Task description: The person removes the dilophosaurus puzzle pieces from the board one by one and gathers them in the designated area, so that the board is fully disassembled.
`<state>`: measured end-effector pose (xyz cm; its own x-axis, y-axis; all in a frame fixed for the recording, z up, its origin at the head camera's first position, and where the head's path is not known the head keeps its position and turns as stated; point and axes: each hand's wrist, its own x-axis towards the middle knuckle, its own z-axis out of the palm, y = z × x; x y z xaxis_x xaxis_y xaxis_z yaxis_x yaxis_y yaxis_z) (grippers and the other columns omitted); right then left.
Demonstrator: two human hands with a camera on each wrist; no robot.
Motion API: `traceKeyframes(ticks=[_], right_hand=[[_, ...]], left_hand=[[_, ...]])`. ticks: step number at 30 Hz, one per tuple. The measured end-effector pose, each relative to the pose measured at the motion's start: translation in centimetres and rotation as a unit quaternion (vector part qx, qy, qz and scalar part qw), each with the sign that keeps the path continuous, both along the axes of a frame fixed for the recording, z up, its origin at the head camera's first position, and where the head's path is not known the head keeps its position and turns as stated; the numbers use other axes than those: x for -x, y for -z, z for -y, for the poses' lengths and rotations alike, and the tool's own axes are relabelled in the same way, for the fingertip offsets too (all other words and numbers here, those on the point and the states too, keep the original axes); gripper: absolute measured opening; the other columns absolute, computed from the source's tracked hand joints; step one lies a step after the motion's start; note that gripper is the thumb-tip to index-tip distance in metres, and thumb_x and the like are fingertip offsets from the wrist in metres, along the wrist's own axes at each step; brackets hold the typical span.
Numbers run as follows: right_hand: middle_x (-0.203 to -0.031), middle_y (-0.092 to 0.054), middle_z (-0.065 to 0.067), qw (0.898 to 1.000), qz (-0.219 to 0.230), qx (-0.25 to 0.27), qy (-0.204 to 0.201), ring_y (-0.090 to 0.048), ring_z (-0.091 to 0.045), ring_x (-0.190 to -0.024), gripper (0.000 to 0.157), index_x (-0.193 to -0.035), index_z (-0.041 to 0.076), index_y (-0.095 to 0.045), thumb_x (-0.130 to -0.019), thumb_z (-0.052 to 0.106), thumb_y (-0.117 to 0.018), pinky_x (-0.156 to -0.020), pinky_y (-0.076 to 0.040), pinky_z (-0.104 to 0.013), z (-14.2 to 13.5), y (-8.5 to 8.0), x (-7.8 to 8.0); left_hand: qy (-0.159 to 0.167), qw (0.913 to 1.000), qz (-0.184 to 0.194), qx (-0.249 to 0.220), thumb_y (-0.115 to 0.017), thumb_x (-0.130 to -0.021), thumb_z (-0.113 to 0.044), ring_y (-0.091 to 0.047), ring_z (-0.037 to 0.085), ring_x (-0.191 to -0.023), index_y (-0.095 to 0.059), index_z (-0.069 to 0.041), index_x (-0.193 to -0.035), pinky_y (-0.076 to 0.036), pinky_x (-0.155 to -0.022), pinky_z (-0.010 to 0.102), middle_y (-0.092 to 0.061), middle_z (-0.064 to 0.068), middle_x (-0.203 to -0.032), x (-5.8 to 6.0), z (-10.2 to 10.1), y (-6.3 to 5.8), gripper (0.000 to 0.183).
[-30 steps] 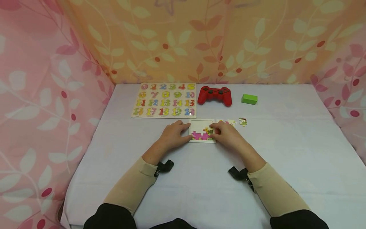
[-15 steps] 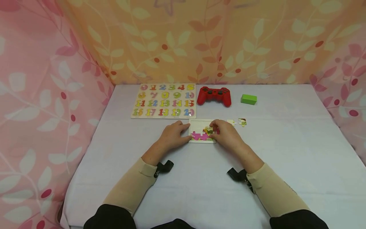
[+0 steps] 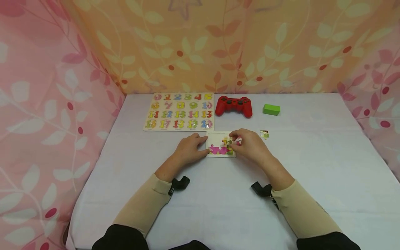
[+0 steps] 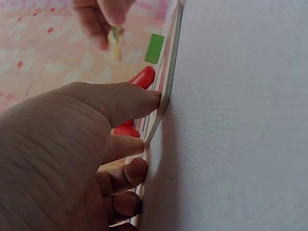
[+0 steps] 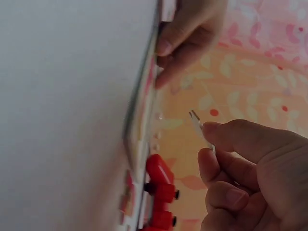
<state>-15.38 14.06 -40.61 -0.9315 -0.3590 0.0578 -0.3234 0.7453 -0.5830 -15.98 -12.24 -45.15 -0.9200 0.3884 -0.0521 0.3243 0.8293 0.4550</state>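
On the table (image 3: 215,198): left hand (image 3: 189,150) bracing, right hand (image 3: 250,146) pinching, tray (image 3: 217,138) between, piece (image 4: 115,44) aloft.
Left thumb and forefinger touch the tray's left edge; right fingertips grip the piece, raised over the tray's right side. Best, I judge: keep the tray still, align the piece, lower it flat.

Pinched piece (image 4: 115,44): blurred in left wrist view
Pink piece (image 3: 239,141): partly behind right hand (image 3: 250,145)
Red controller (image 5: 160,169): cut off, right wrist view
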Motion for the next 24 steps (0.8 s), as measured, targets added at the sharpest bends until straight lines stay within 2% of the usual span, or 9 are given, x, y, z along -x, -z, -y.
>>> traceKeyframes(ticks=[5, 9, 14, 18, 24], right_hand=[[-0.107, -0.068, -0.006, 1.000, 0.001, 0.025, 0.008, -0.052, -0.024, -0.080, 0.035, -0.123, 0.008, -0.072, -0.090, 0.017, -0.079, -0.067, -0.045, -0.036, -1.2, -2.2, -0.5], [-0.106, -0.068, -0.005, 0.999, 0.004, 0.048, 0.020, -0.049, -0.023, -0.075, 0.032, -0.122, 0.009, -0.072, -0.091, 0.017, -0.079, -0.059, -0.041, -0.033, -2.5, -3.7, -0.9], [-0.104, -0.066, -0.006, 0.997, -0.007, 0.074, 0.031, -0.047, -0.023, -0.072, 0.030, -0.119, 0.009, -0.073, -0.091, 0.016, -0.080, -0.055, -0.038, -0.030, -4.3, -5.0, -1.2], [-0.103, -0.065, -0.008, 0.995, 0.006, 0.087, 0.045, -0.048, -0.023, -0.072, 0.031, -0.120, 0.007, -0.072, -0.092, 0.017, -0.079, -0.054, -0.038, -0.029, -5.8, -5.9, -1.4], [-0.101, -0.064, -0.008, 0.995, 0.014, 0.078, 0.058, -0.050, -0.020, -0.071, 0.034, -0.122, 0.008, -0.071, -0.093, 0.022, -0.079, -0.054, -0.038, -0.029, -8.7, -6.1, -1.1]], left_hand=[[-0.001, 1.0000, 0.000, 0.003, -0.074, -0.093, -0.044, -0.050, 0.017, -0.082, -0.057, -0.017, -0.148, -0.041, -0.070, 0.031, -0.053, -0.001, -0.097, 0.0, 0.0, 0.0, 0.064], [-0.002, 1.0000, 0.001, 0.004, -0.073, -0.093, -0.044, -0.050, 0.017, -0.082, -0.057, -0.017, -0.149, -0.041, -0.069, 0.031, -0.053, -0.001, -0.097, -0.1, 0.0, 0.0, 0.064], [0.003, 1.0000, -0.003, 0.008, -0.073, -0.093, -0.044, -0.050, 0.016, -0.083, -0.057, -0.016, -0.148, -0.040, -0.070, 0.030, -0.053, -0.001, -0.097, 0.0, 0.1, 0.0, 0.064], [0.002, 1.0000, -0.001, 0.009, -0.074, -0.093, -0.044, -0.050, 0.017, -0.082, -0.057, -0.016, -0.149, -0.040, -0.069, 0.030, -0.052, -0.001, -0.096, 0.1, 0.1, 0.0, 0.064], [0.003, 1.0000, 0.002, 0.008, -0.073, -0.093, -0.045, -0.050, 0.016, -0.083, -0.057, -0.017, -0.149, -0.040, -0.070, 0.030, -0.053, -0.001, -0.098, 0.1, 0.1, 0.0, 0.065]])
